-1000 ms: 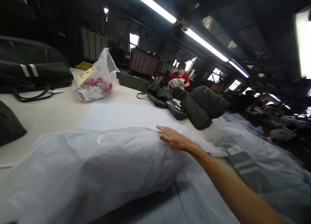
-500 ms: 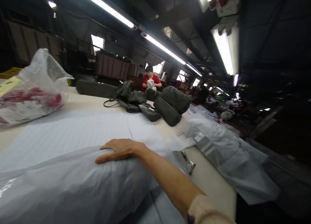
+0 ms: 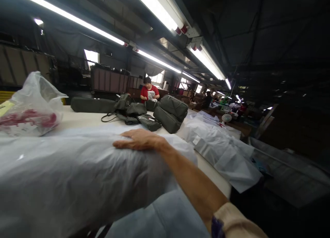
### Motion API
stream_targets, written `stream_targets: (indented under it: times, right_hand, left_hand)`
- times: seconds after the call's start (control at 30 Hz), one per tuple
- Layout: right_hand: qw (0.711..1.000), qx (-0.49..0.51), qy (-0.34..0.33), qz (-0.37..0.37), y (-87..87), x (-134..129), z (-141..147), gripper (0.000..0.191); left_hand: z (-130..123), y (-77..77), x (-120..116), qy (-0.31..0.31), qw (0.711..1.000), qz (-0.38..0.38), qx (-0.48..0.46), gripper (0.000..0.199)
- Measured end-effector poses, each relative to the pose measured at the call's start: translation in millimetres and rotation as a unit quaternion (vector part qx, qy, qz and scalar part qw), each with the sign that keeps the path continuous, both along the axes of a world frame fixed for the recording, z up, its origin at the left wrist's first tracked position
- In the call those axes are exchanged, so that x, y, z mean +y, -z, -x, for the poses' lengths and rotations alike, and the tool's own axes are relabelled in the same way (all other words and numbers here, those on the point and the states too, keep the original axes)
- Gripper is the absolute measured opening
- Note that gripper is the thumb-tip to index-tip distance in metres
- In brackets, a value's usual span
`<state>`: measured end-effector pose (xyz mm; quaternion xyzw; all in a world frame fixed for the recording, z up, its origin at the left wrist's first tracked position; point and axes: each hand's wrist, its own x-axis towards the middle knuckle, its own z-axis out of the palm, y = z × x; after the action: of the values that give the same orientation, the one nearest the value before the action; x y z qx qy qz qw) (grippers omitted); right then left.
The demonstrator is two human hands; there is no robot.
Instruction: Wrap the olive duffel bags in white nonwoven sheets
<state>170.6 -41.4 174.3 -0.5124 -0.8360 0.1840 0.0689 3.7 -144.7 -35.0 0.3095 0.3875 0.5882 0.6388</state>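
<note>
A large, bulging bundle in cloudy whitish plastic (image 3: 85, 179) fills the lower left, something dark showing faintly through it. On its upper far side rests my right hand (image 3: 140, 139), palm down, fingers stretched out over the plastic rather than wrapped round it. The forearm reaches in from the lower right. My left hand is out of view. Pale blue sheet material (image 3: 160, 217) shows below the bundle.
Dark bags (image 3: 170, 112) and a long dark case (image 3: 92, 105) stand across the table. At left sits a clear plastic bag (image 3: 38, 107) with red contents. Translucent plastic sheeting (image 3: 219, 152) drapes over the right edge. A person in red (image 3: 149, 90) works beyond.
The bundle has risen and tilted, its top edge farther up, and my right hand has moved up with it. The grey metal tool to its right is now hidden. The view has shifted right.
</note>
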Motion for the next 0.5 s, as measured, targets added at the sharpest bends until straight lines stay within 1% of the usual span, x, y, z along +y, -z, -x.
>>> stream_targets:
  times: [0.07, 0.13, 0.2, 0.27, 0.33, 0.4, 0.47, 0.5]
  right_hand:
    - [0.998, -0.006, 0.02, -0.056, -40.0, -29.3, -26.8, 0.083]
    - [0.994, -0.006, 0.028, -0.106, -76.2, -58.2, -57.2, 0.076]
    - [0.988, -0.006, 0.054, -0.146, -107.1, -85.1, -89.4, 0.071]
    - [0.981, -0.009, 0.088, -0.173, -132.2, -109.5, -122.6, 0.07]
    - [0.974, -0.004, 0.137, -0.179, -151.4, -130.6, -157.2, 0.071]
    - [0.962, 0.008, 0.207, -0.176, -163.8, -147.9, -194.6, 0.073]
    - [0.942, 0.022, 0.279, -0.183, -168.3, -161.4, -236.5, 0.074]
    - [0.933, 0.033, 0.308, -0.186, -167.4, -166.7, -259.4, 0.074]
  left_hand:
    - [-4.1, -14.9, -3.2, -0.001, 1.0, -0.003, -0.029, 0.022]
    - [-19.2, -33.3, -0.3, 0.024, 0.996, 0.0, -0.088, 0.029]
    - [-45.0, -54.8, 5.9, 0.09, 0.981, 0.009, -0.172, 0.038]
    - [-78.6, -76.8, 11.7, 0.152, 0.964, 0.008, -0.218, 0.038]
    - [-116.9, -96.3, 15.0, 0.203, 0.95, 0.001, -0.236, 0.039]
    - [-157.4, -110.9, 16.5, 0.247, 0.938, -0.009, -0.242, 0.043]
    - [-199.0, -120.0, 18.9, 0.284, 0.929, -0.015, -0.237, 0.049]
    - [-220.0, -122.4, 21.0, 0.301, 0.925, -0.013, -0.232, 0.052]
